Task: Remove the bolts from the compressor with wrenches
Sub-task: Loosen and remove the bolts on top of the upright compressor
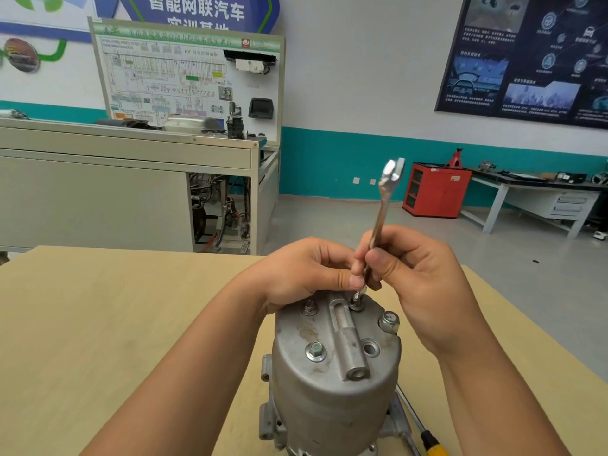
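I've got the compressor (335, 373) standing on end on the pale counter (131, 324), dead centre and close to me; everything I call is measured off it. Left of its top face my left hand (306, 274) comes in, fingers curled, thumb and fingertips pinching the low end of the wrench (383, 212), just above the compressor's far edge. On the top face, far-left, one bolt (309, 307) sits in its hole, right under that hand; nearer me on the left a second bolt (316, 351) is seated with its washer. The wrench rises nearly upright from the far side of the compressor's top, open jaw end high in the air, lower end on the far bolt (357, 302). On the right rim of the top face another bolt (389, 321) stands proud. Right of the compressor, my right hand (418, 284) is clamped round the wrench's shank, thumb pressed across it. Down at the compressor's near-right foot a yellow-handled screwdriver (431, 444) lies on the counter, its shaft running up beside the base.
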